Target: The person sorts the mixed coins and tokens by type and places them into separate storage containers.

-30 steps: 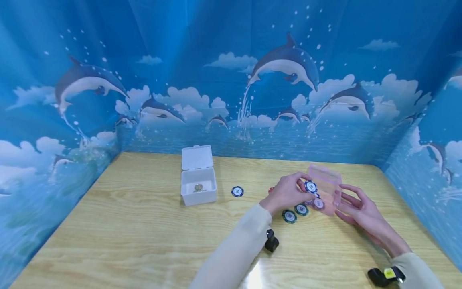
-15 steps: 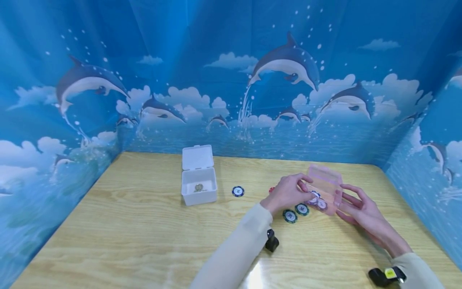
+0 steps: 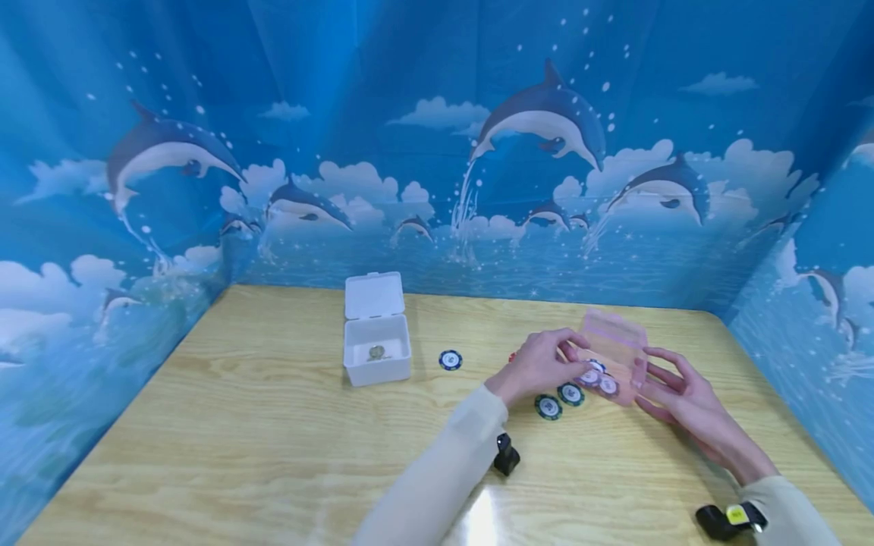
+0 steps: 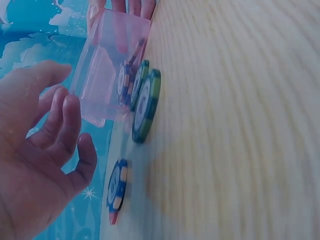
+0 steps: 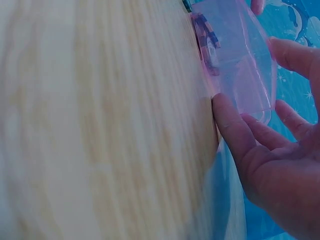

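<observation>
A translucent pink plastic box, lid raised, stands at the right with several poker chips inside. My right hand holds its right end, fingers and thumb against the wall and rim; the right wrist view shows this hand at the box's corner. My left hand hovers at the box's left side. In the left wrist view, that hand has relaxed, bent fingers with nothing between them. Two green poker chips lie just in front of the box. A red chip is mostly hidden behind my left hand.
A blue poker chip lies mid-table. Left of it stands a white box, lid up, with coin-like metal pieces inside. The wooden table ends at a dolphin-printed curtain behind and at both sides.
A blue poker chip in my left hand's fingers one second ago has dropped into the pink box. That hand then draws back slightly to the left. My right hand stays at the box.
</observation>
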Tool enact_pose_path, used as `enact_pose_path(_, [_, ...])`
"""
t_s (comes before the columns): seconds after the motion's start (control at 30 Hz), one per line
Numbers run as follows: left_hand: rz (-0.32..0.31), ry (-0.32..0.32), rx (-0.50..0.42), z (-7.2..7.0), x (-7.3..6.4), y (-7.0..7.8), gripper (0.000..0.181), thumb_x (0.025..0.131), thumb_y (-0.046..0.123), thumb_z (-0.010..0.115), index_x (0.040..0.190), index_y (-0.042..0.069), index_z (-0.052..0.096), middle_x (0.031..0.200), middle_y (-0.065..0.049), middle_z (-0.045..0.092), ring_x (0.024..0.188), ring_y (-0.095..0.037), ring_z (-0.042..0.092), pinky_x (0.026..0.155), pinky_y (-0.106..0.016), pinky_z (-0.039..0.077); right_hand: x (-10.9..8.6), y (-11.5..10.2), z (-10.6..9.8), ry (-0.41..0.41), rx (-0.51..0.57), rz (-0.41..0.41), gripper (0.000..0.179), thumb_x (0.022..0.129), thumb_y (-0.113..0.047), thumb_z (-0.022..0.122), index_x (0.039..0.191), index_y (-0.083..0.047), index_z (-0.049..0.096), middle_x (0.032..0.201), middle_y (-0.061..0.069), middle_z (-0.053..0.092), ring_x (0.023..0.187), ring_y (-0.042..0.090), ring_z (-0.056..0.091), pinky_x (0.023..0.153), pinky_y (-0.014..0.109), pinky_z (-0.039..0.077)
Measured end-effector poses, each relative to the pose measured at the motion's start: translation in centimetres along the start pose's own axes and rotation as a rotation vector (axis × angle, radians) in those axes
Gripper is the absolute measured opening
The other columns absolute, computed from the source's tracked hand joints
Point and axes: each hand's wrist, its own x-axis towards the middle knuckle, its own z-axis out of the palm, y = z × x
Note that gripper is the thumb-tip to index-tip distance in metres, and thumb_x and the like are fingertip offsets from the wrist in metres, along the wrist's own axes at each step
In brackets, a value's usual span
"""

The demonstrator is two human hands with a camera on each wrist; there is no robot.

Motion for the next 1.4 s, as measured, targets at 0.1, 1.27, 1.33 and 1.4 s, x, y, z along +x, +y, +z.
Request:
enact_pose_path(0.1, [-0.009, -0.026, -0.008, -0.5, -0.4, -0.2, 0.035, 0.096, 0.027, 0.072, 0.128, 0.015, 0.068, 0.092, 0.009, 0.062, 0.074, -0.004, 0.06, 0.064, -0.018, 0.052, 0.0, 0.0, 0.0, 0.001, -0.005, -0.004, 0.061, 0.101, -0.012, 0.064, 0.151, -0.028, 0.032, 0.16, 0.031, 0.017, 0.108, -0.012, 0.06, 0.09, 0.023, 0.06])
enact_pose_path(1.27, [-0.04, -0.385, 0.355, -3.4, -3.6, -1.4, 0.038, 0.086, 0.025, 0.084, 0.122, 0.021, 0.073, 0.098, 0.011, 0.064, 0.087, -0.001, 0.057, 0.078, -0.014, 0.049, 0.0, 0.1, -0.1, -0.005, 0.007, -0.014, 0.06, 0.102, -0.01, 0.062, 0.15, -0.028, 0.031, 0.16, 0.033, 0.017, 0.107, -0.009, 0.062, 0.09, 0.024, 0.06])
enact_pose_path(1.33, [-0.039, -0.382, 0.377, -3.3, -3.6, -1.3, 0.037, 0.086, 0.025, 0.084, 0.122, 0.021, 0.074, 0.097, 0.011, 0.064, 0.086, -0.001, 0.057, 0.078, -0.014, 0.048, 0.0, 0.1, 0.0, -0.005, 0.005, -0.007, 0.062, 0.102, -0.011, 0.063, 0.15, -0.029, 0.029, 0.162, 0.036, 0.01, 0.106, -0.01, 0.062, 0.09, 0.023, 0.06])
enact_pose_path(1.4, [-0.043, -0.379, 0.381, -3.2, -3.6, -1.3, 0.037, 0.086, 0.025, 0.084, 0.122, 0.021, 0.074, 0.096, 0.011, 0.063, 0.085, -0.002, 0.056, 0.077, -0.014, 0.048, 0.0, 0.0, 0.0, -0.006, -0.005, -0.002, 0.064, 0.102, -0.01, 0.062, 0.152, -0.03, 0.027, 0.163, 0.038, 0.007, 0.105, -0.01, 0.062, 0.09, 0.023, 0.06])
